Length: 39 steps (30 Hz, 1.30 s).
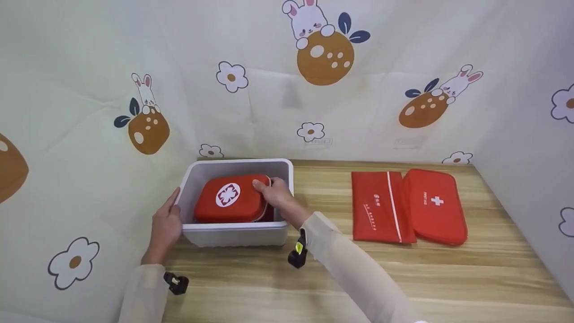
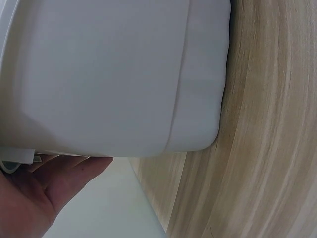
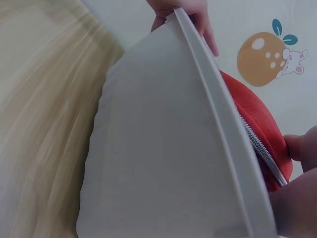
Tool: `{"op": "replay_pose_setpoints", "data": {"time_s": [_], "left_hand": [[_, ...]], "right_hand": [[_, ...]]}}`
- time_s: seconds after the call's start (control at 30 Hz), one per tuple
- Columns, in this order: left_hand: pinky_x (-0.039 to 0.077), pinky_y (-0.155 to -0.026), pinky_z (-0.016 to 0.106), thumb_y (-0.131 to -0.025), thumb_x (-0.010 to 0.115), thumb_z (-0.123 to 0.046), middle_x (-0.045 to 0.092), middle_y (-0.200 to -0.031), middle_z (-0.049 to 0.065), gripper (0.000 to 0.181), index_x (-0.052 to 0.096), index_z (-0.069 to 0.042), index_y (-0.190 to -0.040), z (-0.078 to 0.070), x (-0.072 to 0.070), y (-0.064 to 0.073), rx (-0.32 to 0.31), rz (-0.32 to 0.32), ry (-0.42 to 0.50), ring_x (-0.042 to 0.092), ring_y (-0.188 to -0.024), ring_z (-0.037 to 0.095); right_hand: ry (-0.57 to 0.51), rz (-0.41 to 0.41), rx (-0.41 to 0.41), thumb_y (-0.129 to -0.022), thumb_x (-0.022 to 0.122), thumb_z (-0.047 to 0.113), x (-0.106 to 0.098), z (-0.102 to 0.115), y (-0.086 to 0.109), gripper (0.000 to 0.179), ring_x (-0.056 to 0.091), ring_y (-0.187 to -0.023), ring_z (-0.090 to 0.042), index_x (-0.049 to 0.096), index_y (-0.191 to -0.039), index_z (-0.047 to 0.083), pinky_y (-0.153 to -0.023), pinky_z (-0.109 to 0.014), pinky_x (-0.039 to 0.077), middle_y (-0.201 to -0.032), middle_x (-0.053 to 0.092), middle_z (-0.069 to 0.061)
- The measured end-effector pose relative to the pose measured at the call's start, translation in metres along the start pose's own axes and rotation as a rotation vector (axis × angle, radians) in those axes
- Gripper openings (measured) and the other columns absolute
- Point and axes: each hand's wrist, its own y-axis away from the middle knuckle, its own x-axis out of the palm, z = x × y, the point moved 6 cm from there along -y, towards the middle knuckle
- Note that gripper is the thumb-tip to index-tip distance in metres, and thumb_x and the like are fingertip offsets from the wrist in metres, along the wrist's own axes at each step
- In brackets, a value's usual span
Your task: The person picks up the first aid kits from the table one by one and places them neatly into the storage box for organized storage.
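A red hard-shell first-aid case (image 1: 213, 204) with a white oval emblem sits tilted inside a light grey plastic bin (image 1: 235, 235). My right hand (image 1: 278, 196) grips the case's right end, thumb on top and the other fingers mostly hidden inside the bin. The right wrist view shows the case's silver zipper (image 3: 262, 151) just past the bin's rim. At the bin's left side, my left hand (image 1: 167, 224) holds the wall by its rim. Several of its fingers (image 2: 74, 181) lie along the outer side in the left wrist view, near a white handle end (image 2: 17, 156).
To the right on the wooden table (image 1: 314, 278) lie a flat red pouch (image 1: 370, 206) with a white stripe and a red first-aid bag (image 1: 437, 215) with a white cross, edges overlapping. Patterned cloth walls (image 1: 260, 112) enclose the table at the back and sides.
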Motion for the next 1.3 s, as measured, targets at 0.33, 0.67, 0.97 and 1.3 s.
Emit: {"op": "replay_pose_setpoints", "data": {"time_s": [0.33,0.67,0.97,1.3], "left_hand": [[0.022,-0.124,0.056,-0.106,0.019,-0.015,0.020,-0.166,0.013,0.056,0.018,-0.019,-0.162,0.002,0.001,0.000,-0.004,0.004,0.006,0.020,-0.155,0.036],[0.018,-0.126,0.055,-0.106,0.020,-0.014,0.020,-0.166,0.012,0.056,0.018,-0.019,-0.161,0.006,0.001,0.003,-0.020,-0.004,0.006,0.017,-0.155,0.036],[0.020,-0.126,0.055,-0.106,0.019,-0.016,0.020,-0.167,0.012,0.055,0.018,-0.021,-0.161,0.002,0.001,0.001,-0.014,-0.004,0.016,0.019,-0.155,0.035],[0.021,-0.126,0.055,-0.106,0.019,-0.016,0.022,-0.166,0.013,0.055,0.020,-0.019,-0.161,0.001,-0.001,0.000,-0.001,-0.013,0.017,0.021,-0.154,0.036]], "right_hand": [[0.081,-0.024,0.098,-0.091,0.071,0.038,0.001,-0.012,-0.002,0.047,0.061,-0.083,-0.015,0.063,-0.115,-0.002,-0.081,-0.024,0.052,-0.097,0.068,-0.009],[0.123,0.005,0.120,-0.078,0.077,0.010,0.005,-0.014,-0.002,0.040,0.061,-0.083,-0.016,0.062,-0.113,-0.003,-0.070,-0.021,0.052,-0.102,0.067,-0.010],[0.233,0.022,0.120,-0.077,0.068,0.005,0.005,-0.013,-0.003,0.010,0.052,-0.074,-0.015,0.061,-0.084,0.004,-0.058,-0.020,0.045,-0.084,0.055,-0.005],[0.173,0.060,0.162,-0.078,0.070,0.015,0.003,-0.013,-0.005,0.021,0.052,-0.088,-0.018,0.062,-0.094,0.004,-0.073,-0.024,0.046,-0.098,0.057,-0.006]]}}
